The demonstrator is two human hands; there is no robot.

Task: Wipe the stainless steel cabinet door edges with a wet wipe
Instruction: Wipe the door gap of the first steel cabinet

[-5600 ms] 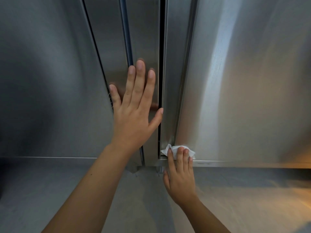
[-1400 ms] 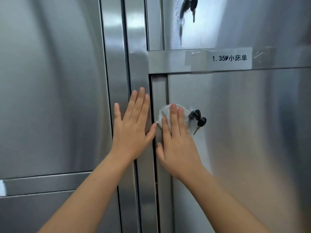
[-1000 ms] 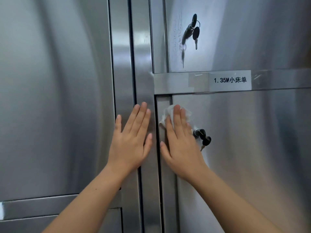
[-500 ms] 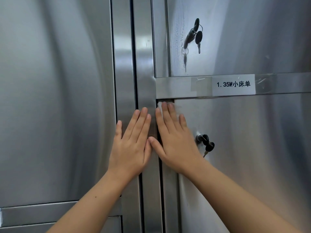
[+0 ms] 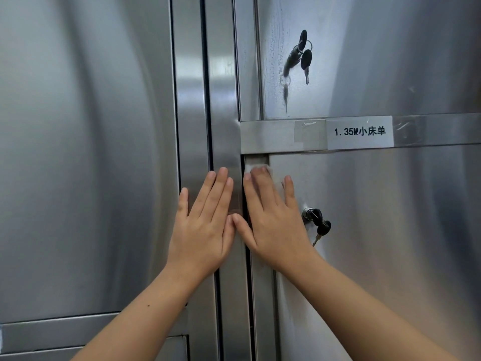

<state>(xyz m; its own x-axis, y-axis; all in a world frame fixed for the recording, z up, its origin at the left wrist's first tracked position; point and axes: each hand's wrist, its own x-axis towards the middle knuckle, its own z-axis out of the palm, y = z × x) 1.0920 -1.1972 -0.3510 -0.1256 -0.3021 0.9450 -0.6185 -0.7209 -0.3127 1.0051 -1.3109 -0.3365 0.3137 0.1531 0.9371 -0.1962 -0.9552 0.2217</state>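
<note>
My right hand (image 5: 273, 225) lies flat, fingers straight, pressing a white wet wipe (image 5: 256, 168) against the left edge of the lower right stainless steel cabinet door (image 5: 390, 243), just under the horizontal rail. Only a small blurred part of the wipe shows above my fingertips. My left hand (image 5: 205, 230) rests flat with straight fingers on the vertical steel frame strip (image 5: 225, 126) left of that door edge. The two thumbs nearly touch.
A lock with black keys (image 5: 318, 222) sticks out of the lower door right beside my right hand. Another key set (image 5: 299, 57) hangs in the upper door. A white label (image 5: 360, 132) sits on the horizontal rail. A large steel door (image 5: 86, 152) fills the left.
Over the last seconds my right hand slid the wipe up the door edge from the bottom corner to just under the rail. My left hand stayed flat on the frame strip.
</note>
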